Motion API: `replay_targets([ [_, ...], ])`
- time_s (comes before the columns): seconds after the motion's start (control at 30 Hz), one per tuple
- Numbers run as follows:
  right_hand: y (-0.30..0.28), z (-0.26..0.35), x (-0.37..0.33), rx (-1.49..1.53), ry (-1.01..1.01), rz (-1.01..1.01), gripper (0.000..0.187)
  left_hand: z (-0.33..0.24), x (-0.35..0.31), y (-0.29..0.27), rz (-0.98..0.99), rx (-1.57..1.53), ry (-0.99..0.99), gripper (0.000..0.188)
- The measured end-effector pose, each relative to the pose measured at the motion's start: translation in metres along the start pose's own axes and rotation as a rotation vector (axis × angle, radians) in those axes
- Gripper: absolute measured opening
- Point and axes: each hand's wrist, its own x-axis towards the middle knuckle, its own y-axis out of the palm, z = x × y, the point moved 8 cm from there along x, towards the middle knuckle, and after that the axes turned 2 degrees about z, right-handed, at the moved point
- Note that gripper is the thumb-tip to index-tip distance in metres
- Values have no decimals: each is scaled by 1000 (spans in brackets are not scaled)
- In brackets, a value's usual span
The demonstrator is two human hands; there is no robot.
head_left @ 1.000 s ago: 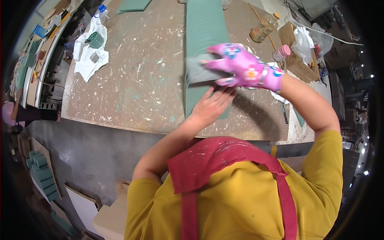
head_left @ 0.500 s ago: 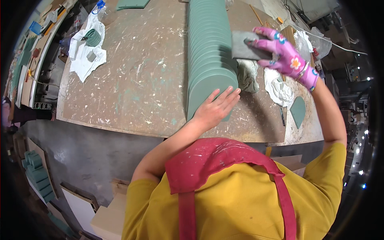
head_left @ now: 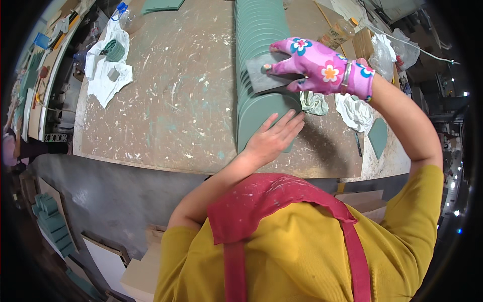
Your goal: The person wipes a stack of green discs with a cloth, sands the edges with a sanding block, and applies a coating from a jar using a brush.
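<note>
Green panels [head_left: 261, 40], seen in the head view, stand or lie overlapped in a long row on the tabletop [head_left: 176, 100], running from the far edge of the picture toward the person; the nearest one shows a rounded top edge. The right hand [head_left: 322, 70], in a pink flowered glove with some fingertips bare, grips a flat grey pad [head_left: 257, 78] between thumb and fingers. This pad is over the row, just beyond the nearest panel; whether it touches the surfaces beneath cannot be told. The left hand [head_left: 271, 138], bare, is laid flat with fingers extended on the right part of the nearest panel and grips nothing visible. Right of the row, a crumpled rag [head_left: 314, 104] sits just beside the panels, with a white cloth [head_left: 354, 111] farther right. Near that cloth are a slim dark tool [head_left: 358, 145] and a separate green piece [head_left: 377, 138] with a curved outline. Beyond the right hand, a bottle with an orange cap [head_left: 336, 35] is partly hidden by the glove. On the left side of the tabletop, well apart from the row, a white sheet [head_left: 95, 70] carries a green coiled item [head_left: 114, 51] and a small grey block [head_left: 113, 74]. A clear bottle with a blue cap [head_left: 122, 15] is near its far end.
</note>
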Motion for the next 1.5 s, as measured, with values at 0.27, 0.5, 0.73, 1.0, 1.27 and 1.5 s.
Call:
replay_targets([
  [0.27,-4,-27,-13,312,188,-383,57,2,-7,7,103,-102,19,52],
  [0.5,125,-44,-125,1762,782,-956,63,-15,2,7,181,-261,190,57],
  [0.73,202,21,-126,2451,315,-1273,43,92,-47,-5,-117,-702,-782,91],
  [1.0,207,31,-107,2395,614,-1686,49,92,-46,18,47,-1276,-943,106],
  [1.27,236,48,-122,2393,668,-1683,54,85,-65,21,44,-1279,-1015,106],
  [1.5,223,43,-124,2327,737,-1597,56,83,-59,11,57,-1208,-977,106],
])
